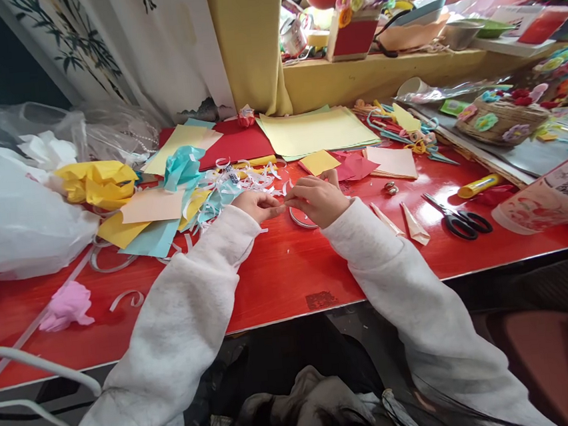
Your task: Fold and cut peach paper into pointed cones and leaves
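Note:
Above the red tabletop (280, 277), my left hand (259, 207) is closed in a pinch, thumb and fingers together. Its fingertips meet those of my right hand (321, 199), which is pinched shut too. Whatever small piece they hold between them is too small to make out. Partly covered by my right hand, a round ring-shaped thing (304, 223), perhaps a tape roll, lies on the table. Beyond my left hand spreads a heap of curled white paper strips (240, 170). Two folded pale paper cones (415, 225) lie right of my right sleeve.
Black-handled scissors (460, 221) lie to the right, near a tilted printed cup (548, 191). Yellow paper sheets (319, 130) are stacked at the back. Coloured paper squares (153, 205) and a white plastic bag (17, 212) fill the left. Pink crumpled paper (66, 306) sits near the front edge.

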`<control>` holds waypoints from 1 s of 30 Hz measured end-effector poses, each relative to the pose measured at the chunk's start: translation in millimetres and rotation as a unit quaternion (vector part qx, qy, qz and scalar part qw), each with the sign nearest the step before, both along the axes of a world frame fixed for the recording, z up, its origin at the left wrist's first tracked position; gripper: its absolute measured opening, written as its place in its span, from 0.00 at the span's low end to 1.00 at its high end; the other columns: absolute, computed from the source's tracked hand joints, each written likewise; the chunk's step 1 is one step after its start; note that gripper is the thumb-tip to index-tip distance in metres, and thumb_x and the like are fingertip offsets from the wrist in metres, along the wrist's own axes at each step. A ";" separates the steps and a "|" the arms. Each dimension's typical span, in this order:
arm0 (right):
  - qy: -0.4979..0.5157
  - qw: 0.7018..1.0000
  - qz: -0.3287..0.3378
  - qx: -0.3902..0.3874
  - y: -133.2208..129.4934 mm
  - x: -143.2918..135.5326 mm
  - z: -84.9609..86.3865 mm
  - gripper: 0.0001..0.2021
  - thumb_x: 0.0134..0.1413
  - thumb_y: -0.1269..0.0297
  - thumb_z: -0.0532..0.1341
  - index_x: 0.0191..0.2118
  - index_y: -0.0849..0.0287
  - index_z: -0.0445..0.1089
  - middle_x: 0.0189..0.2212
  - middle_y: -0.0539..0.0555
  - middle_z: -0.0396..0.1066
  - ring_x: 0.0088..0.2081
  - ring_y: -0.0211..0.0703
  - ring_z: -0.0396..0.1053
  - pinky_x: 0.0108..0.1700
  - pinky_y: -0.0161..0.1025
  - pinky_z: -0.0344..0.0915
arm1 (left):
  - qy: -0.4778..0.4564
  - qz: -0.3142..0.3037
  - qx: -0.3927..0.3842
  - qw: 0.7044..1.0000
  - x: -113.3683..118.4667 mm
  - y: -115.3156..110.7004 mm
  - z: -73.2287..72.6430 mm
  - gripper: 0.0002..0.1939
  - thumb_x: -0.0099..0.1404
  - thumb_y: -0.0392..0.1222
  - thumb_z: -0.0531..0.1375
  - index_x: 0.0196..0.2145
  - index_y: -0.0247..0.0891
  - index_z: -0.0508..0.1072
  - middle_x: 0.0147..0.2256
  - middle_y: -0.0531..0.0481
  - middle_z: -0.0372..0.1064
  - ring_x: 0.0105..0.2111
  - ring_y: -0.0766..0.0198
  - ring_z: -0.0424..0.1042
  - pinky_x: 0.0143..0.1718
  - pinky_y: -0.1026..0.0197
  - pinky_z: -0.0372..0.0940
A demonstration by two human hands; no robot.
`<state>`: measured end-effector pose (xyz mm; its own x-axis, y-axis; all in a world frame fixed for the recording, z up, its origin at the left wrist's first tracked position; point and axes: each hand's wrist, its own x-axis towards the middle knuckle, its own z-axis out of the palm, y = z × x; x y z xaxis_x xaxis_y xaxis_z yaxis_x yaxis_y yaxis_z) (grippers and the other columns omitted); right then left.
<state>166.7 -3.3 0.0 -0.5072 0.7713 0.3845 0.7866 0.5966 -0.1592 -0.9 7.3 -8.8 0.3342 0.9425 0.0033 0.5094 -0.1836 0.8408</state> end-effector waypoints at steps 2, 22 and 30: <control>-0.009 1.000 -0.007 0.008 0.6 -0.1 -0.9 0.11 0.53 0.62 0.49 0.31 0.57 0.67 0.29 0.52 0.67 0.34 0.40 0.60 0.39 0.42 0.39 | 0.021 0.009 0.025 0.999 1.6 -1.0 -0.3 0.19 0.45 0.51 0.59 0.29 0.32 0.70 0.26 0.50 0.68 0.26 0.67 0.65 0.29 0.65 0.60; 0.384 0.913 -0.023 -0.132 9.1 -3.7 -8.3 0.20 0.43 0.53 0.56 0.40 0.59 0.55 0.30 0.54 0.63 0.30 0.40 0.65 0.31 0.39 0.62 | 0.225 0.104 0.408 0.879 10.5 -11.9 0.5 0.12 0.57 0.46 0.51 0.26 0.35 0.65 0.27 0.47 0.66 0.31 0.62 0.63 0.34 0.61 0.55; 0.482 0.854 0.082 -0.176 -0.2 -3.9 6.4 0.26 0.45 0.58 0.56 0.50 0.55 0.46 0.34 0.53 0.65 0.32 0.36 0.66 0.34 0.36 0.65 | -0.001 -0.045 0.136 0.990 17.2 -18.8 7.9 0.15 0.51 0.51 0.56 0.31 0.37 0.70 0.30 0.51 0.69 0.31 0.66 0.66 0.34 0.64 0.60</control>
<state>162.8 -3.4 6.4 -0.1986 0.8744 0.4426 0.0993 0.4672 -0.8785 16.3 -11.4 -1.0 0.4172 0.8729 0.2530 0.4789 -0.4478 0.7551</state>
